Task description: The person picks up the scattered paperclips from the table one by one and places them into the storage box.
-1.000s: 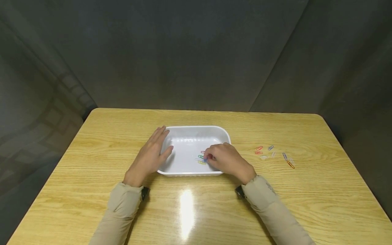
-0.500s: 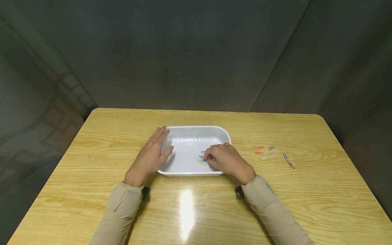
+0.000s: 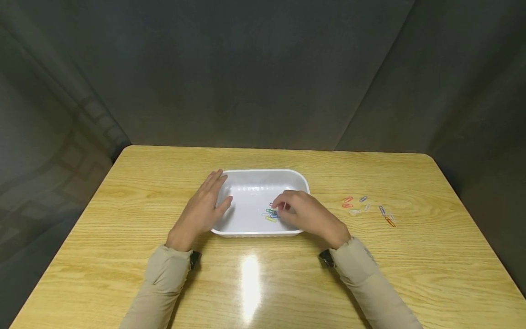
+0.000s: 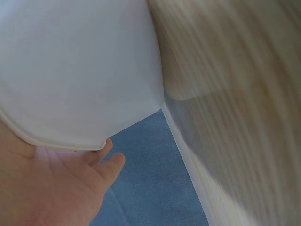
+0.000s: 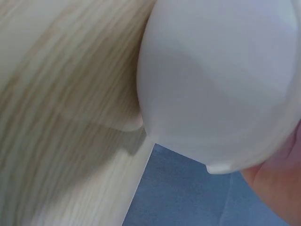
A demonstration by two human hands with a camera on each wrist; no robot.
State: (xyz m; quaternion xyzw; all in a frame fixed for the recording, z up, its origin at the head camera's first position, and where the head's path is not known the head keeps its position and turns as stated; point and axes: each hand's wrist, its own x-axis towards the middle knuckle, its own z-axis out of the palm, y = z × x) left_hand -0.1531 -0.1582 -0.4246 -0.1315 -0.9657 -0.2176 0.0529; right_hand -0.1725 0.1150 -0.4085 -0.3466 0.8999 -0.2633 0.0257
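Note:
A white plastic tray [image 3: 255, 233] sits mid-table. My left hand [image 3: 199, 210] rests on its left rim, fingers straight and thumb spread over the inside; the left wrist view shows that palm [image 4: 56, 188] against the rim. My right hand [image 3: 306, 212] reaches over the tray's right side, thumb and forefinger apart, with nothing visible between them. Just below its fingertips several paper clips lie on the tray floor: a green paper clip [image 3: 270, 211], a blue paper clip [image 3: 274, 216], a yellow paper clip [image 3: 270, 219], plus a white and a red one. Only the tray's outer wall [image 5: 216, 94] fills the right wrist view.
On the wooden table [image 3: 123, 274], right of the tray, several more paper clips lie scattered: a red paper clip [image 3: 348, 199], a blue paper clip [image 3: 382, 210], an orange paper clip [image 3: 390, 221] and some white ones. Dark curtains [image 3: 263, 73] surround the table.
My right hand has let go of the blue paper clip, which lies among the others, and has drawn slightly up and right with its fingers parted. My left hand has stayed put.

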